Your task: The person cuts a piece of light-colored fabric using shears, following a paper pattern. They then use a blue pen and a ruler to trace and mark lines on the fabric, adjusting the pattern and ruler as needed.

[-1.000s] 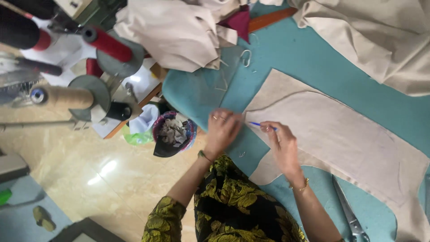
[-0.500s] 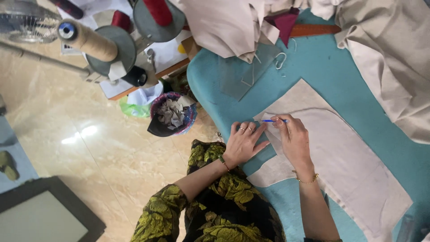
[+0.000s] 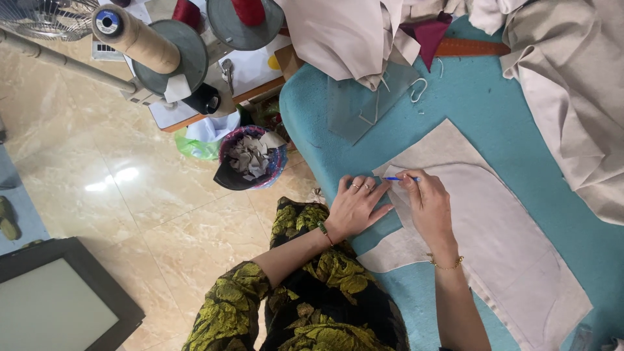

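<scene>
A pale pattern piece (image 3: 500,240) lies flat on beige fabric (image 3: 429,146) on the teal table (image 3: 494,91). My left hand (image 3: 356,205) presses flat on the near-left corner of the pattern, fingers spread, rings on two fingers. My right hand (image 3: 426,201) grips a blue pen (image 3: 396,179), its tip at the pattern's upper-left edge, just right of my left fingertips. A bracelet sits on each wrist.
Heaped beige cloth (image 3: 565,84) covers the table's far right; more cloth and a maroon scrap (image 3: 429,32) lie at the top. A clear ruler (image 3: 367,104) rests nearby. A scrap-filled bin (image 3: 250,159), thread cones (image 3: 140,39) and a dark screen (image 3: 52,305) stand over the tiled floor.
The view has shifted slightly as my head moved. Both hands stay on the pattern's corner; the pen has moved very little along the edge.
</scene>
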